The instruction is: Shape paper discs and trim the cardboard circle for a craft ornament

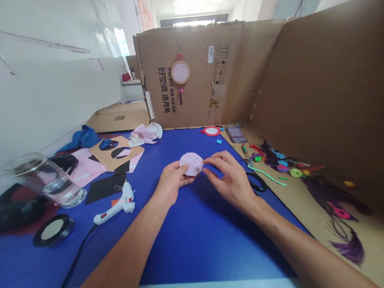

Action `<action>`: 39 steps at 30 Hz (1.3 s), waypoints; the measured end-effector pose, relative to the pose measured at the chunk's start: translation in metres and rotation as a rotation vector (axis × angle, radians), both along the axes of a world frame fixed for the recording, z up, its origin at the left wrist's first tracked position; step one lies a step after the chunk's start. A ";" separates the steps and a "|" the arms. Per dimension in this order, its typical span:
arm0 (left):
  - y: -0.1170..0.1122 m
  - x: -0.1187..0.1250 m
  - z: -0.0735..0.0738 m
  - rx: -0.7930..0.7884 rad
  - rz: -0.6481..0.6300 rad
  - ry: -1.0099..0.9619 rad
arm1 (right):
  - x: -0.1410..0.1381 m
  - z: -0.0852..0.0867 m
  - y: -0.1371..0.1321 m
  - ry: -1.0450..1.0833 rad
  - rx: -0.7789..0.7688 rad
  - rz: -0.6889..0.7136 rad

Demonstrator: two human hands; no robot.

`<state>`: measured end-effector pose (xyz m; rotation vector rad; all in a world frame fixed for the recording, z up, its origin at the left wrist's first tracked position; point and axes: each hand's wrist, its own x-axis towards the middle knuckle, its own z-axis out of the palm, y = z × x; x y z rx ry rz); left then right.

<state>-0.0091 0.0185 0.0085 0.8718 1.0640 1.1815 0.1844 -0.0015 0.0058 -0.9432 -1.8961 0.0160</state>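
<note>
A round, pale lilac disc with fine crossing lines (191, 163) is held up over the blue table mat. My left hand (173, 180) grips it from the left, thumb on its face and fingers beneath. At its right edge, my right hand (228, 174) has thumb and forefinger drawn together in a pinch; whatever lies between those fingertips is too small to make out. Behind my right wrist are black-handled scissors (258, 182), partly hidden. A white glue gun (117, 205) with a black cord lies left of my left forearm.
A glass of water (55, 182), a round black-rimmed object (52, 229) and cut card (116, 150) stand or lie at left. Cardboard walls (204, 86) rise behind and right. A red-rimmed disc (211, 131), a phone (236, 134) and purple tassels (350, 247) lie farther right.
</note>
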 end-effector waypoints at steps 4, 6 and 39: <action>0.009 -0.015 0.006 0.060 0.170 -0.022 | 0.009 0.005 0.009 0.189 -0.092 -0.060; 0.011 -0.018 0.005 0.074 0.214 -0.015 | 0.011 0.004 0.012 0.254 -0.174 -0.065; 0.030 -0.039 -0.030 0.353 0.276 0.747 | 0.006 -0.014 0.029 0.456 -0.896 0.225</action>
